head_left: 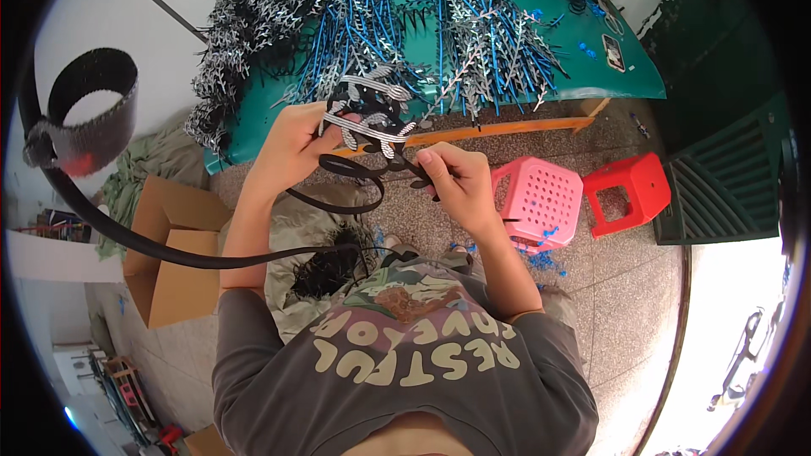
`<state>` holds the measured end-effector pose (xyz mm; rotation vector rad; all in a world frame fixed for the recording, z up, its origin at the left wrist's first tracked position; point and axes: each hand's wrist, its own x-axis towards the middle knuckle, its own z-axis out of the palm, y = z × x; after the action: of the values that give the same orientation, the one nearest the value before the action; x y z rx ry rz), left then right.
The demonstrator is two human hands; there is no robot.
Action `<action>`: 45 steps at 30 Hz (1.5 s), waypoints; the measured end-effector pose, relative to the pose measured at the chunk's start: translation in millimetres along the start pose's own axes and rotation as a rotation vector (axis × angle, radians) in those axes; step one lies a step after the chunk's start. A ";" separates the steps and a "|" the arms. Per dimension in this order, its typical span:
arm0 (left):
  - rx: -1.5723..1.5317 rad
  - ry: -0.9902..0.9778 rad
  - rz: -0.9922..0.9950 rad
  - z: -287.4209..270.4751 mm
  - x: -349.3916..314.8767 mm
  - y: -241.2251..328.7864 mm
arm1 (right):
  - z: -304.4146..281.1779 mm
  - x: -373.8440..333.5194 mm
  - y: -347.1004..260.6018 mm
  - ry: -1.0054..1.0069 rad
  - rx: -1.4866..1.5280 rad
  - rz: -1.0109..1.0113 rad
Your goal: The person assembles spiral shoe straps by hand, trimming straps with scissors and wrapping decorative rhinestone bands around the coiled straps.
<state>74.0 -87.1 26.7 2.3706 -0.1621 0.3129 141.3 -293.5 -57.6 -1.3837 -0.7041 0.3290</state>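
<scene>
Between the left grip (291, 150) and the right grip (456, 181) are leafy strips (380, 132), with the tabletop (638, 84) before them at twelve o'clock carrying leafy stems (486, 42) and, toward two o'clock, a phone (612, 52), while two stools (545, 202) stand side by side at three o'clock and a box (182, 278) sits at nine o'clock.

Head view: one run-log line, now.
left hand: holding striped leafy piece; right hand: pinching dark leafy stem; green table: leafy strands piled; near: pink stool, red stool
</scene>
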 end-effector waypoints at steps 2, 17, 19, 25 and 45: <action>0.097 0.015 0.054 0.7 0.7 1.0 | -0.5 -0.5 0.3 0.035 -0.061 -0.105; 0.674 0.001 0.155 11.7 6.7 15.6 | 2.3 3.6 0.7 -0.029 0.026 0.113; 0.728 -0.003 0.167 14.3 6.5 12.7 | 0.9 8.9 5.6 -0.069 0.059 0.186; 0.275 -0.284 0.024 -14.2 10.6 25.2 | -0.8 13.3 18.7 -0.167 0.224 0.300; -0.180 -0.028 0.081 4.2 -14.5 -19.4 | 1.6 9.7 23.7 -0.339 0.554 0.370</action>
<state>64.8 -75.5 7.1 2.1949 -0.2882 0.2907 152.0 -282.0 -77.9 -0.9241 -0.5663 0.9930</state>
